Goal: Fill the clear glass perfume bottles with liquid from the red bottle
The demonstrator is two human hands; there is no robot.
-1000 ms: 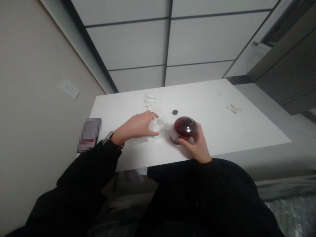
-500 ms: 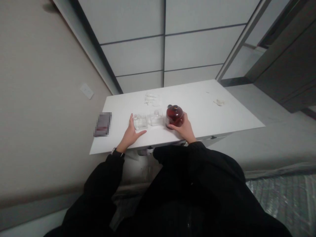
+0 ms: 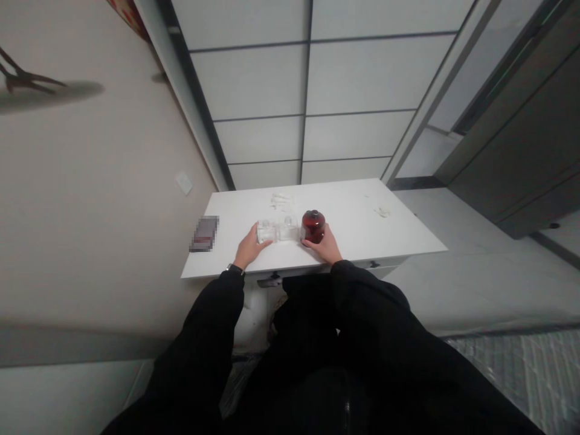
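Three bottles stand side by side near the front edge of the white table. My left hand (image 3: 250, 246) is curved around the left side of a clear glass bottle (image 3: 266, 232). Touching or close beside it is a second clear bottle (image 3: 287, 229) with a rounded stopper. A dark red round bottle (image 3: 313, 227) is at the right end of the row. My right hand (image 3: 327, 245) wraps around its right side and front, thumb across the front.
A blurred dark rectangular item (image 3: 204, 234) lies at the table's (image 3: 362, 232) left side. Crumpled clear wrapping (image 3: 281, 200) lies behind the bottles, and a small pale scrap (image 3: 382, 212) lies to the right.
The view has tilted up and shifted. My left hand has closed in on the left clear bottle, and the three bottles now stand closer together. My right hand stays on the red bottle.
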